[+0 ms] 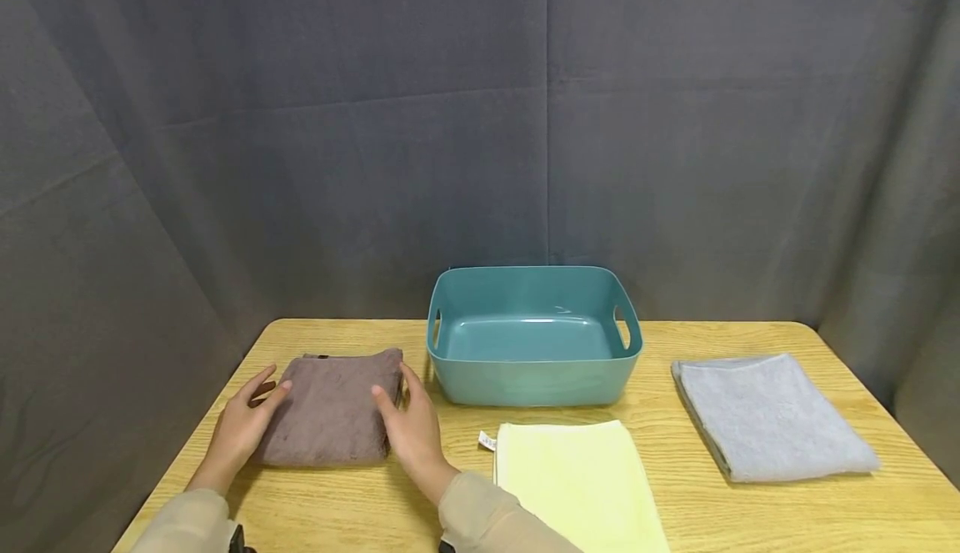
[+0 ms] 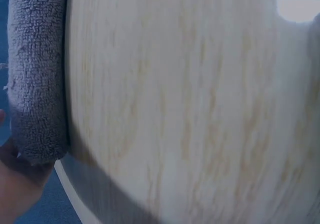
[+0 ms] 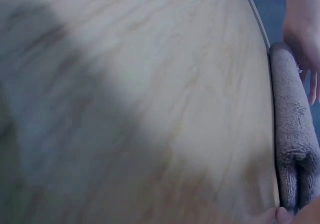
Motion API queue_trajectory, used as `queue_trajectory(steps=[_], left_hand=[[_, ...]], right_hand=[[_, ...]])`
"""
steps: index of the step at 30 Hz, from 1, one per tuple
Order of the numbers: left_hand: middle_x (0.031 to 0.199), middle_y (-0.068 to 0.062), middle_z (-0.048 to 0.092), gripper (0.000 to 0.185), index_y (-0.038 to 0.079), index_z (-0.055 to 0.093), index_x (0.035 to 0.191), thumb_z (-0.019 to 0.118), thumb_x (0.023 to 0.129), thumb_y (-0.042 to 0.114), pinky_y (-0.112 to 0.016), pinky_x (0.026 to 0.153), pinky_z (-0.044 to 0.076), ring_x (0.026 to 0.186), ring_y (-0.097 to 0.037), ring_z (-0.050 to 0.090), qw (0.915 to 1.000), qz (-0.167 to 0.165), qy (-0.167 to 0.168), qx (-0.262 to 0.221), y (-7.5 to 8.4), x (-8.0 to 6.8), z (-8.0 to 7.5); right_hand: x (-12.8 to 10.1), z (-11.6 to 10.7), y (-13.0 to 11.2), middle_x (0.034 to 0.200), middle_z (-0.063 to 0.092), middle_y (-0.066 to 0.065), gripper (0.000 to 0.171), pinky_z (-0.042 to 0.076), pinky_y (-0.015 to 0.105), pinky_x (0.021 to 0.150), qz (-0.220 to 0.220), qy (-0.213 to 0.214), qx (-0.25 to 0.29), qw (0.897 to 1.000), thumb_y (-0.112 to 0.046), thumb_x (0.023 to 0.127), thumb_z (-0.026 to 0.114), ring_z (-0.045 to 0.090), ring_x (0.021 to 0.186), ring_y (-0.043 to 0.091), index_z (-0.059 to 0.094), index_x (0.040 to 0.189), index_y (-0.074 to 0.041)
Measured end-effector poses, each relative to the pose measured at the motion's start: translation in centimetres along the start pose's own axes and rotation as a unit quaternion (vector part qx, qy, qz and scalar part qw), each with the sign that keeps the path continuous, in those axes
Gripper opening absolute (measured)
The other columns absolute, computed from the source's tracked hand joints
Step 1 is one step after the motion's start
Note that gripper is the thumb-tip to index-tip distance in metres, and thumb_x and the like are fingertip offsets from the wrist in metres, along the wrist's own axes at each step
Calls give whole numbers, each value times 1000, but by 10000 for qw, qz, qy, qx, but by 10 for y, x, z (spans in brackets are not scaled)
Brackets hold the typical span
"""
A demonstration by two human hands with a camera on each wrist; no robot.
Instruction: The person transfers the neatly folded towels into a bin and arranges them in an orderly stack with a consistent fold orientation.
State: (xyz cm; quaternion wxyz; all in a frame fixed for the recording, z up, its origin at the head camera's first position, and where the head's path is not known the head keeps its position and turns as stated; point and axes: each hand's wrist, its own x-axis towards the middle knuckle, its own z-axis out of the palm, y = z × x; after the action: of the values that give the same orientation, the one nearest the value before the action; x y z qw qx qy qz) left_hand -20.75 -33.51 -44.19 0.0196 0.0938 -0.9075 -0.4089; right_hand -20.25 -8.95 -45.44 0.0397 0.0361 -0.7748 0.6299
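Note:
A folded brown towel (image 1: 330,419) lies on the left part of the table. My left hand (image 1: 238,429) is at its left edge, thumb and fingers apart and the thumb tip over the cloth. At the opposite edge, my right hand (image 1: 417,434) has its thumb over the top and its fingers along the side. The left wrist view shows the towel's rounded fold (image 2: 37,69) with the left hand by its end. In the right wrist view the towel's layered end (image 3: 295,169) shows, with fingertips close to it.
A teal basket (image 1: 536,382) with handle holes stands at the back middle of the wooden table (image 1: 337,511). Before it lies a folded yellow towel (image 1: 573,478) with a white tag. A folded light blue towel (image 1: 776,424) is on the right. Grey curtains (image 1: 412,161) surround the table.

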Motion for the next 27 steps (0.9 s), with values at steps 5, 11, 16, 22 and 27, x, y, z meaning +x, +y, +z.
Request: queue_trajectory(steps=[5,11,16,22,27], left_hand=[[151,-32,31,81,7,19,158,43,100,58,-62,110,26,137,-51,31,9996,-241,37,148,0,1,2],[148,-35,33,83,3,20,157,43,100,58,-63,109,27,135,-54,31,9981,-557,34,241,1,2,4],[148,-38,31,83,-3,23,154,45,100,56,-62,108,29,133,-54,33,9972,-697,12,281,4,4,5],[145,-41,31,86,-16,29,146,45,100,55,-61,106,34,130,-55,37,9968,-703,-224,321,5,0,5],[142,-41,37,87,-19,34,142,46,100,56,-59,102,39,125,-54,43,9968,-732,-306,100,6,-5,5]], right_hand=[[-1,4,1,147,46,18,65,40,53,105,65,23,155,9999,-39,97,63,46,132,38,42,150,-8],[-3,9,-3,144,47,24,74,42,54,103,432,-41,426,9981,-34,96,66,47,130,41,32,152,0],[-2,11,-5,134,54,26,80,43,52,103,722,-14,470,9963,-29,93,69,51,126,41,28,150,9],[-1,9,-4,126,59,23,67,48,47,98,696,-74,533,9961,-15,90,71,57,118,37,39,143,12],[-3,10,-5,122,61,19,60,49,45,96,527,-63,535,9972,-5,86,73,58,115,34,47,138,11]])
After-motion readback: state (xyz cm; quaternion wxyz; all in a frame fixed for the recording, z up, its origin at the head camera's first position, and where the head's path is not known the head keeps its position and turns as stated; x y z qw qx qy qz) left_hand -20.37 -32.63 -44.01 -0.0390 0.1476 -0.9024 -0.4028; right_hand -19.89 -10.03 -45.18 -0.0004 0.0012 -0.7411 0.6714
